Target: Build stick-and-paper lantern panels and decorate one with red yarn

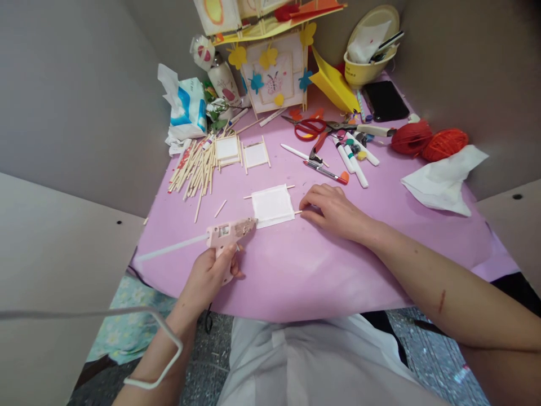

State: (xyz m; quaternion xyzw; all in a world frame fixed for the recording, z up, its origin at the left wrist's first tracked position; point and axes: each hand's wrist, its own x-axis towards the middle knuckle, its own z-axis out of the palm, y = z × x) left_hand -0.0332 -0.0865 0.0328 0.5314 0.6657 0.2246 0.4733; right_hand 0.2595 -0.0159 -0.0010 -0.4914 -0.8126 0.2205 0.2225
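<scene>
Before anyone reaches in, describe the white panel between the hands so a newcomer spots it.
On the purple table, find the glue gun in the left hand. The white panel lies at its nozzle, sticks jutting out both sides. Unlike the small frames beside the stick pile, it lies by the right hand.

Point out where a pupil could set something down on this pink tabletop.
Bare patches: front middle, between the hot glue gun, right forearm and table's front edge; and far right, between that forearm and the crumpled tissue. Crowded: the back, where wooden sticks, red-handled scissors and white markers lie before the stick-and-paper model.
</scene>
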